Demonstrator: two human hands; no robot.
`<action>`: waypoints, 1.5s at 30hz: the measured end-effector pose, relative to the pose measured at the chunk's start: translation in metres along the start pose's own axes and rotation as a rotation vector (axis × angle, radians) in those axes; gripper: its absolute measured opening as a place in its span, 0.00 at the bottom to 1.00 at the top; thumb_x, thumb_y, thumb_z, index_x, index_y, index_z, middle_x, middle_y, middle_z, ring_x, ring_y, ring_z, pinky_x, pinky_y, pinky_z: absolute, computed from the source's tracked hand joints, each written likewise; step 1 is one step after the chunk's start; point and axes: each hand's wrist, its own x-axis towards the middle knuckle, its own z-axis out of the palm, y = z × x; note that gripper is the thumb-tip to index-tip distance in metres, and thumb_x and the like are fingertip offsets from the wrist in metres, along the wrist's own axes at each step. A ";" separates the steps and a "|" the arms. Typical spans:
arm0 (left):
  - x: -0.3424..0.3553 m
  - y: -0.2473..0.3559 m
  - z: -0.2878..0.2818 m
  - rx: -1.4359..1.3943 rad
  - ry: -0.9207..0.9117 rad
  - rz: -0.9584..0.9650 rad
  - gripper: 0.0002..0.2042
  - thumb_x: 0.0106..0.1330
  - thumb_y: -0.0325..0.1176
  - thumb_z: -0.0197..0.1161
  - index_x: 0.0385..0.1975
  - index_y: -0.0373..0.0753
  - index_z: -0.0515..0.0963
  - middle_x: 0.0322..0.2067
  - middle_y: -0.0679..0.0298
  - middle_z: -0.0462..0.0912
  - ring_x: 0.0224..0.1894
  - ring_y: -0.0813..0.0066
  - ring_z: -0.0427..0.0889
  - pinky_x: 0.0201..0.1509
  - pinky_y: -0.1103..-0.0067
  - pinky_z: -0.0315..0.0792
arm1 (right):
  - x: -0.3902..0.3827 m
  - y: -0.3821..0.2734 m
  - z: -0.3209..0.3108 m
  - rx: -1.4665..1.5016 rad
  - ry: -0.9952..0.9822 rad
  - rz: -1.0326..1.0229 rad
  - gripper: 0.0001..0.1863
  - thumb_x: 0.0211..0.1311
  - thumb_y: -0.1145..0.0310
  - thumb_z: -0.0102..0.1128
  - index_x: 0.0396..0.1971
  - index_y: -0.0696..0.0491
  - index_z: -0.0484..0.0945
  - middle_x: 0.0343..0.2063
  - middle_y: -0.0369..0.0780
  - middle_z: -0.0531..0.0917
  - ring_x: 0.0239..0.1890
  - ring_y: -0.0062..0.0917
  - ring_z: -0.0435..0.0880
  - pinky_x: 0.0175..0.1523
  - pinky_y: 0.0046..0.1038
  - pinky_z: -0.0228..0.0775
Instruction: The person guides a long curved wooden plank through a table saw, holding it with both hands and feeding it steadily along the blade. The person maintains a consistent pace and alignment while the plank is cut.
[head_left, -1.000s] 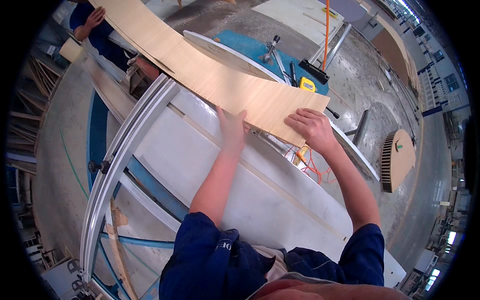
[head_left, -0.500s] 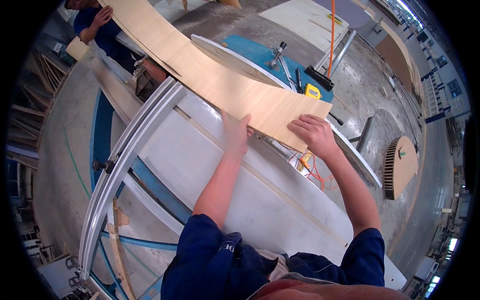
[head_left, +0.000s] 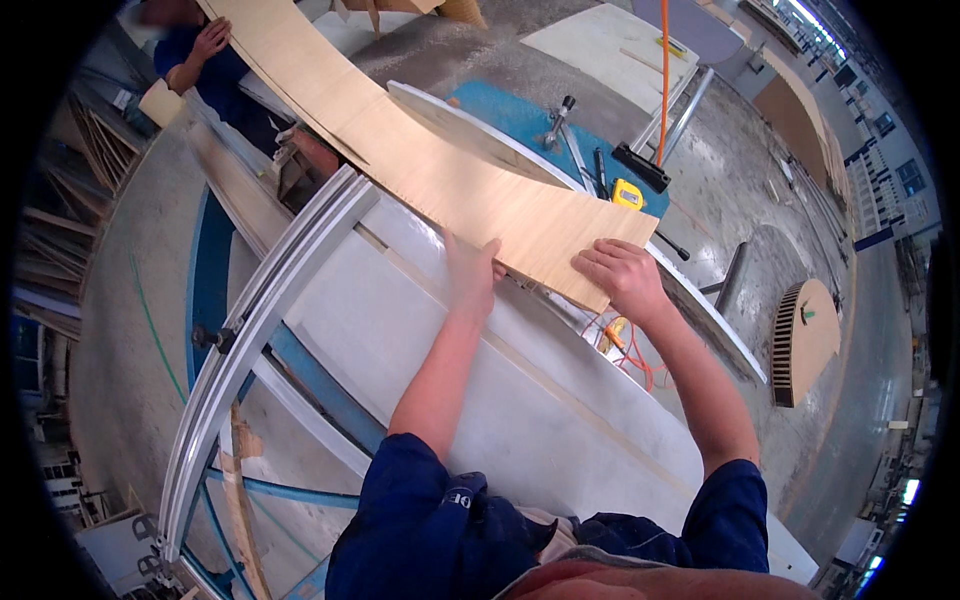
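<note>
A long, thin plywood sheet stretches from the upper left to the middle of the head view, sagging in a curve. My left hand grips its near long edge, thumb on top and the other fingers partly hidden beneath. At the sheet's right end, my right hand is closed on the corner, fingers over the top face. A co-worker's hand holds the far end at the upper left. Under the sheet lies the pale saw table.
A metal guide rail crosses the left side. Beyond the sheet, a blue surface carries a yellow tape measure and a clamp. An orange cable hangs down at the right. A rounded wooden piece stands on the floor.
The sheet's right end has shifted slightly left relative to the tape measure, with my hands still on it. The whole view has moved a little.
</note>
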 end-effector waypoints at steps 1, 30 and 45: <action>0.002 0.000 -0.001 0.001 0.009 0.003 0.52 0.61 0.24 0.69 0.79 0.52 0.37 0.36 0.60 0.77 0.21 0.76 0.73 0.20 0.81 0.65 | 0.001 0.000 0.003 0.002 0.008 -0.002 0.14 0.50 0.69 0.61 0.38 0.52 0.84 0.40 0.37 0.88 0.46 0.32 0.87 0.55 0.32 0.79; 0.032 -0.013 -0.014 0.079 0.059 0.066 0.52 0.61 0.25 0.69 0.78 0.52 0.38 0.36 0.59 0.78 0.20 0.76 0.73 0.19 0.80 0.65 | 0.004 -0.002 0.022 0.018 0.021 0.025 0.16 0.49 0.69 0.61 0.40 0.52 0.84 0.41 0.37 0.88 0.48 0.32 0.86 0.57 0.33 0.78; 0.091 -0.047 -0.044 0.203 0.056 0.193 0.51 0.62 0.24 0.69 0.78 0.51 0.38 0.33 0.61 0.78 0.19 0.77 0.72 0.18 0.81 0.63 | 0.010 -0.002 0.036 0.017 0.050 0.018 0.14 0.52 0.69 0.59 0.39 0.52 0.84 0.40 0.36 0.87 0.47 0.31 0.86 0.56 0.32 0.79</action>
